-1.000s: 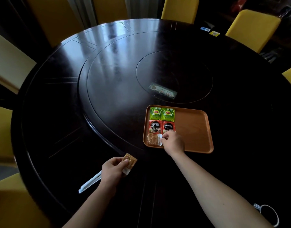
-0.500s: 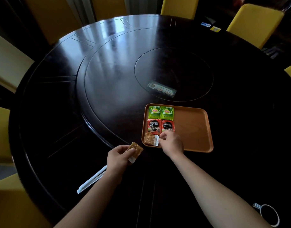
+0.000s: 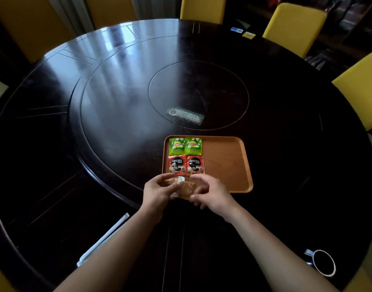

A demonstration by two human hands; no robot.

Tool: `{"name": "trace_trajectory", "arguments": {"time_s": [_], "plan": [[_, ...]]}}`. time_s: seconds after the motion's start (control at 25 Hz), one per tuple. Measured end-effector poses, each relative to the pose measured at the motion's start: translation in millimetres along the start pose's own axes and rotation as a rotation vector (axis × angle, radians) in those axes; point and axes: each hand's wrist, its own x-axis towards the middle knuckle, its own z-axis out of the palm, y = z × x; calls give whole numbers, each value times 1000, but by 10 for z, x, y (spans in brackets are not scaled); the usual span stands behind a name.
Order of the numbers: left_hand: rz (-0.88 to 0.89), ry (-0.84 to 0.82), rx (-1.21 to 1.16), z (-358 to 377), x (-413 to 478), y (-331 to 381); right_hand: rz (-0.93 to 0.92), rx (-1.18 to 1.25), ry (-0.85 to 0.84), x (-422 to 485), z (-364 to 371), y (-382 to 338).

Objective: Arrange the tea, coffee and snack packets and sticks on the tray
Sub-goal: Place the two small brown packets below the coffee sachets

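Head view shows two green tea packets (image 3: 185, 146) and two red coffee packets (image 3: 186, 167) already placed on the tray (image 3: 225, 163), both left hand (image 3: 160, 191) and right hand (image 3: 212, 194) pinching a snack packet (image 3: 187, 189) at its near edge, white sticks (image 3: 103, 239) untouched on the table (image 3: 96, 102).

Dark round table (image 3: 117, 85), glossy, window light reflected; yellow chairs (image 3: 294, 26) around far edge.
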Motion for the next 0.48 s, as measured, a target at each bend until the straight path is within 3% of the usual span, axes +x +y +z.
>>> {"name": "trace_trajectory", "arguments": {"time_s": [0.28,0.4,0.48], "plan": [[129,-167,218,207,203,181,-59,3,123,138,-113,46],[97,-113,158,273,240,200,-44,45,107,198,-104,107],[218,-16,329,204,278,103,21,93,220,253,-111,162]]}}
